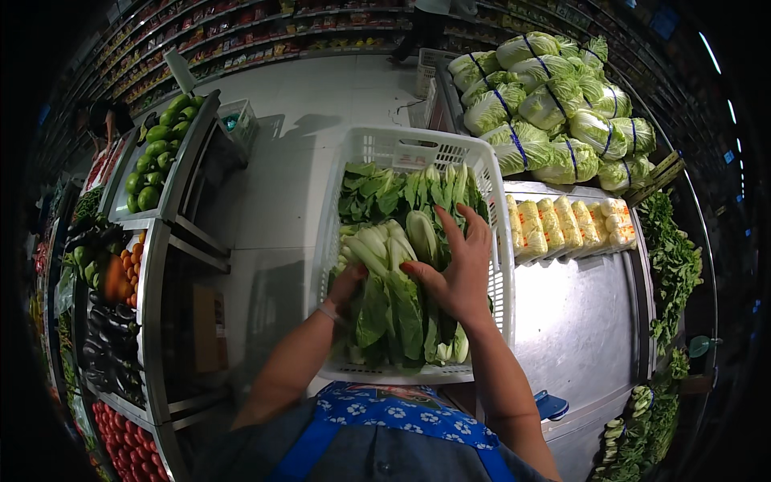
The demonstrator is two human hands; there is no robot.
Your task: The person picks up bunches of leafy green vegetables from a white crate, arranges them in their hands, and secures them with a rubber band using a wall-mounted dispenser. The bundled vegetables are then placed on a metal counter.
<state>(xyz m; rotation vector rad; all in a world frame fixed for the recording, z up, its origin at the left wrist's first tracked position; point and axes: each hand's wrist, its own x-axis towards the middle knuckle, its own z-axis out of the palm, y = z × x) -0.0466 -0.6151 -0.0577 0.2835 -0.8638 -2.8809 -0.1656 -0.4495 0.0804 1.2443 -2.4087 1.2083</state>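
Note:
A white plastic crate [503,241] full of leafy greens [373,190] sits right in front of me. My left hand [346,286] is at the left side of a bunch of pale-stemmed leafy greens [388,289], its fingers partly hidden by the leaves. On the other side, my right hand [464,271] is spread wide, thumb at the bunch's right edge and fingertips raised near another pale-stemmed head [421,236]. Whether the left hand grips the bunch cannot be told.
Tied napa cabbages [548,102] are piled at upper right, above wrapped yellow-white packages [560,226] on a metal counter [572,319]. A blue object [551,405] lies near my right forearm. Stands at left hold green produce [158,147], eggplants [111,337] and tomatoes [129,446]. People stand farther back.

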